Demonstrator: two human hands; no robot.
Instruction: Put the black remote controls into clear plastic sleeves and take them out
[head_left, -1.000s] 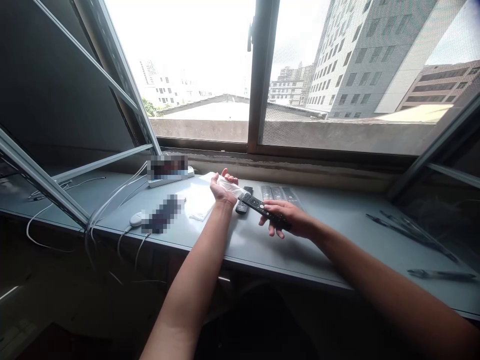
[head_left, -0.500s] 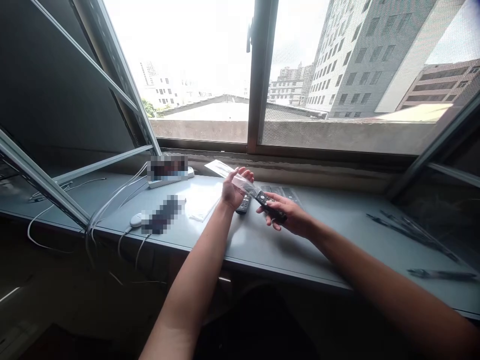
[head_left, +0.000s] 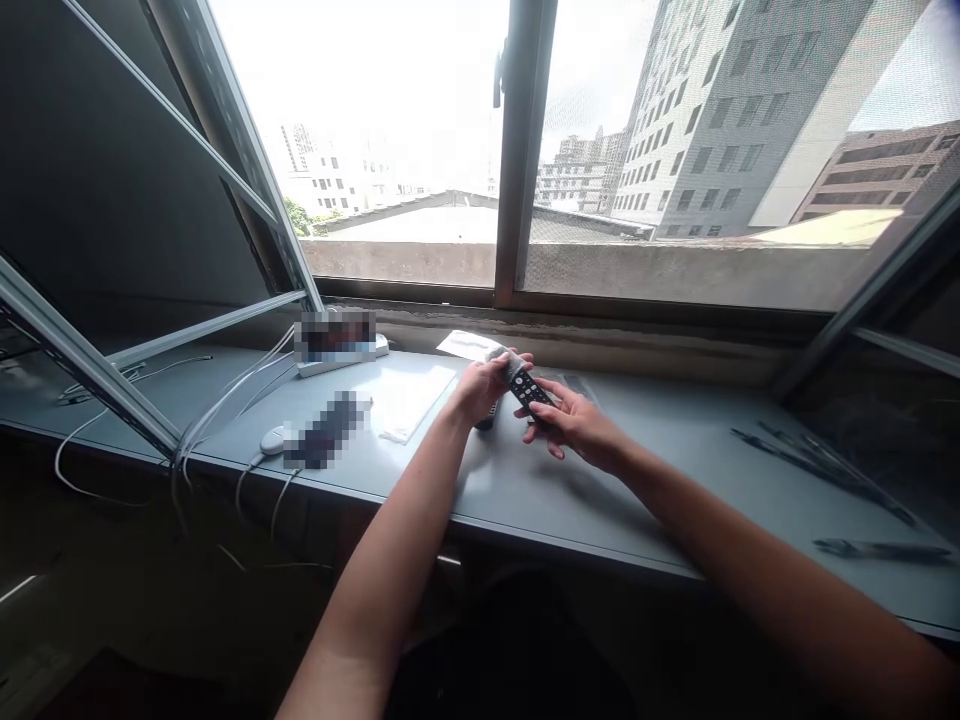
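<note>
My right hand [head_left: 574, 425] grips a black remote control [head_left: 528, 388] by its near end, above the grey desk [head_left: 525, 490]. My left hand [head_left: 478, 388] is closed on a clear plastic bag [head_left: 476, 348] at the remote's far tip. The bag's free end sticks out to the left toward the window. Another black remote [head_left: 486, 412] lies on the desk just beneath my left hand, mostly hidden by it.
More clear bags [head_left: 409, 398] lie flat on the desk left of my hands. Remotes [head_left: 581, 388] rest behind my right hand. A power strip and white cables [head_left: 225, 400] sit at the left. Dark thin tools [head_left: 825, 460] lie at the right. A window runs along the back.
My left hand lifted the bag off the desk and brought it onto the remote's tip. My right hand raised the remote and pushed it toward the bag.
</note>
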